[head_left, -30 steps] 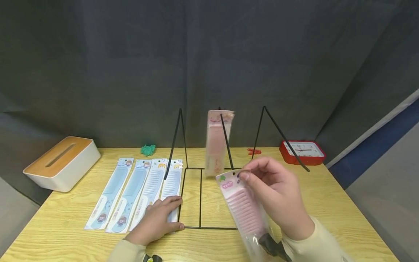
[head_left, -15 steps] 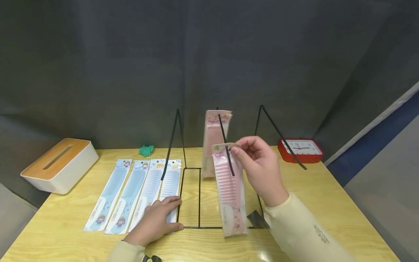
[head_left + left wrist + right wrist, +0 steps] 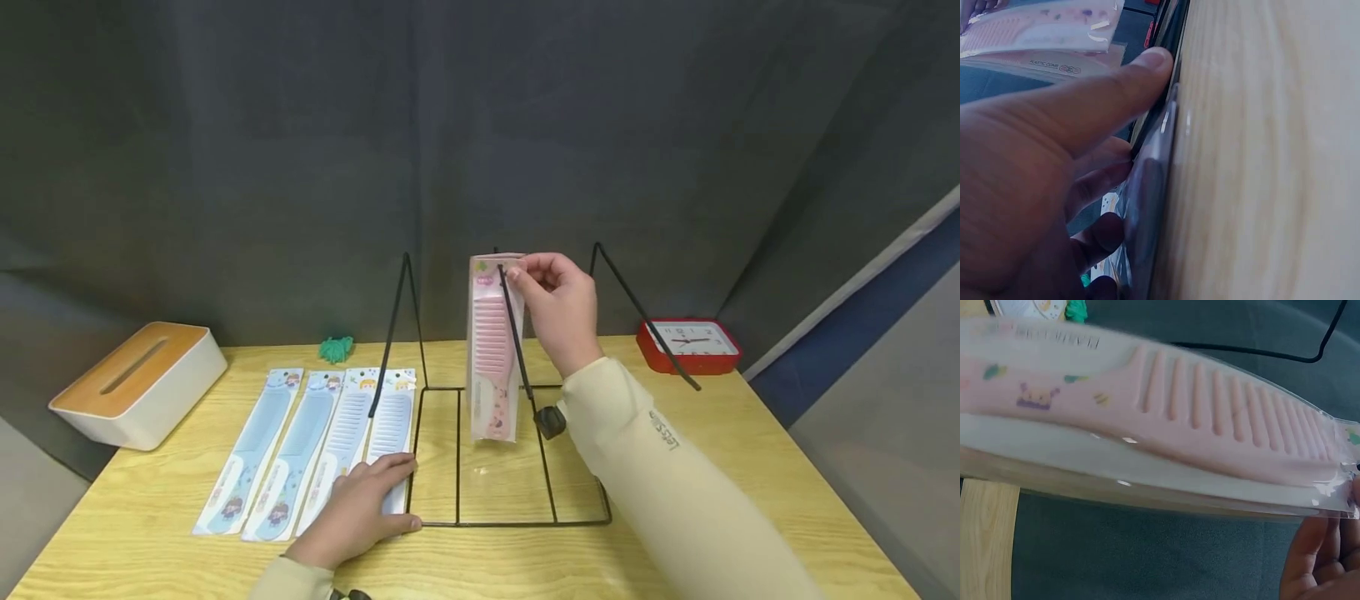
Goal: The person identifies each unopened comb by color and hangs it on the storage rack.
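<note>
Right hand (image 3: pixel 558 312) fingertips pinch the pink packaged comb (image 3: pixel 492 350) at the middle prong of the black wire rack (image 3: pixel 510 450); the prong slants just left of the fingers. Open air right of them up to the rack's right prong. Left hand (image 3: pixel 360 508) fingers lie on the row of blue and white packaged combs (image 3: pixel 315 442); rack frame touches the thumb's side. Bare wooden table (image 3: pixel 750 467) beyond the right sleeve.

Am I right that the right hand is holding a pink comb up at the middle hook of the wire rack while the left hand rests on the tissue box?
Not quite: in the head view the left hand rests on the rightmost blue comb, not the tissue box. The right hand does hold the pink comb at the wire rack.
</note>
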The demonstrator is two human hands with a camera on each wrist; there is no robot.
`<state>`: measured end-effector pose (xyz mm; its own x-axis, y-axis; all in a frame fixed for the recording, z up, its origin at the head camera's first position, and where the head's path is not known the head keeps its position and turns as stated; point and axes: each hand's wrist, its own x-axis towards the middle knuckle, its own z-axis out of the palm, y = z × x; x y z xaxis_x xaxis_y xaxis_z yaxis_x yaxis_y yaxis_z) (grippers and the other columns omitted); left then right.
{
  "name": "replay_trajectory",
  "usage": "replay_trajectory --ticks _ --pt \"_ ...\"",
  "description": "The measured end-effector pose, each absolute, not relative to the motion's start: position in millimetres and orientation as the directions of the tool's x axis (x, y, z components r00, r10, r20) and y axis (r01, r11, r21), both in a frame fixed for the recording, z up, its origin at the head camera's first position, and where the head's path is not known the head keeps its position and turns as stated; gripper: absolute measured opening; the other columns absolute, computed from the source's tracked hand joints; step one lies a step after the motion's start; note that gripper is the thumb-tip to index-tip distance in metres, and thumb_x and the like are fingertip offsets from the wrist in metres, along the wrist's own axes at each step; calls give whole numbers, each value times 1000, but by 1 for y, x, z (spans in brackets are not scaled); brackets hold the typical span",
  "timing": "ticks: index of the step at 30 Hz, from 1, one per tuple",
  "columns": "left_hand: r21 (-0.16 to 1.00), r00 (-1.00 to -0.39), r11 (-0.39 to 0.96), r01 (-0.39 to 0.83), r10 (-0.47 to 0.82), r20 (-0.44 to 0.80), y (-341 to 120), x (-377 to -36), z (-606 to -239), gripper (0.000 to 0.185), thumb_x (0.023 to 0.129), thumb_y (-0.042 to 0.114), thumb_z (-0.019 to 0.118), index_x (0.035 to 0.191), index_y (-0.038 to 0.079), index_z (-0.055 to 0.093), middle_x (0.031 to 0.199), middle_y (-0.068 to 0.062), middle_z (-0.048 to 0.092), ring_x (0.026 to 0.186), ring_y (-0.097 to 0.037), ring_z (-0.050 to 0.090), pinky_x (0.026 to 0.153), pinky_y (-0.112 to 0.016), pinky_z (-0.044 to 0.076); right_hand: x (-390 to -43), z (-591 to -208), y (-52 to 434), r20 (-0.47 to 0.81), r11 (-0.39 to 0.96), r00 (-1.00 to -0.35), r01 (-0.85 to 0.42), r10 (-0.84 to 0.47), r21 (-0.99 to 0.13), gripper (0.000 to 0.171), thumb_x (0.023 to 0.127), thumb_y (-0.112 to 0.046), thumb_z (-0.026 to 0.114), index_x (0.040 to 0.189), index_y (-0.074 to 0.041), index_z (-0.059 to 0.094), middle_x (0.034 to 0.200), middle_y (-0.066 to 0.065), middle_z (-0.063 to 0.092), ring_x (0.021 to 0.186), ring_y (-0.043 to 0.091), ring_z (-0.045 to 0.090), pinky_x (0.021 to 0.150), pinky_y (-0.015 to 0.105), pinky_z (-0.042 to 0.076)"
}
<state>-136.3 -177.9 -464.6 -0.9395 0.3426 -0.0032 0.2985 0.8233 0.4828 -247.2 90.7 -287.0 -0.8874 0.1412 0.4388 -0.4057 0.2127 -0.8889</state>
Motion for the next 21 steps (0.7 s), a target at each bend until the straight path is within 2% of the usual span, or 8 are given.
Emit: replay_trajectory --ticks 7,13,21 --pt "476 -941 827 300 339 4 -179 -136 -462 78 79 49 81 144 13 56 150 1 49 129 -31 49 90 -58 38 -251 -287 89 424 207 -891 -390 161 -897 24 92 -28 76 102 -8 68 92 6 66 80 16 58 66 24 51" --pt "480 -941 826 296 338 -2 -180 -136 -460 77 80 47 82 144 13 56 150 1 49 129 -33 49 92 -62 37 -251 -288 90 415 225 -900 -380 133 -897 23 92 -28 75 104 -9 68 98 4 68 87 16 59 72 25 50" --pt "492 -940 823 285 341 -25 -177 -138 -460 78 81 49 81 145 14 55 152 1 47 131 -33 47 93 -62 36 -234 -317 117 432 317 -901 -398 44 -861 42 95 -33 72 126 -7 60 113 5 65 100 19 60 88 31 48"
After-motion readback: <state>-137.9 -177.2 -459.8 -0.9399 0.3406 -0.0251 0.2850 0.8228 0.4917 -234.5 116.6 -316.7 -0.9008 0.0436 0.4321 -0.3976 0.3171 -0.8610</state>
